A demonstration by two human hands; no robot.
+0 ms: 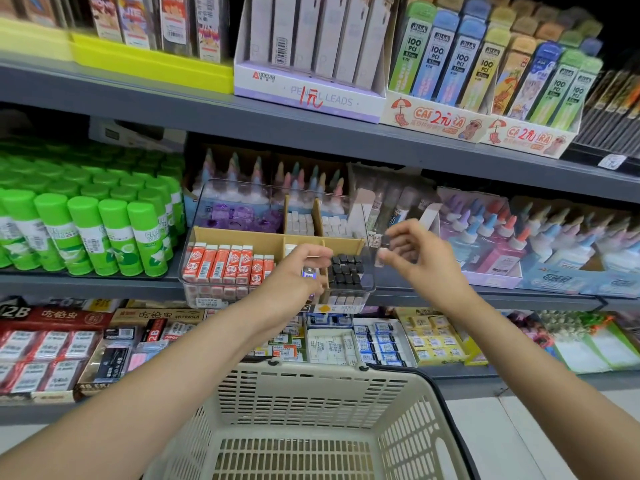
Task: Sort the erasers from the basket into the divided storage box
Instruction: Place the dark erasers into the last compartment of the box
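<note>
A clear divided storage box (194, 271) stands on the middle shelf. Cardboard dividers split it into compartments: orange-sleeved erasers (230, 265) at front left, black erasers (346, 271) at front right, purple items (239, 216) at back left, white erasers (301, 223) behind. My left hand (304, 268) hovers over the front middle compartment and pinches a small blue-labelled eraser (307, 273). My right hand (412, 251) is raised beside the box's right edge and pinches a small dark eraser (383, 241). The beige basket (408, 410) sits below my arms; its visible floor shows nothing in it.
Green glue sticks (104, 233) fill the shelf left of the box. Glue bottles (519, 237) stand to its right. Boxed erasers (381, 341) line the lower shelf. Pencil lead displays (450, 74) occupy the upper shelf.
</note>
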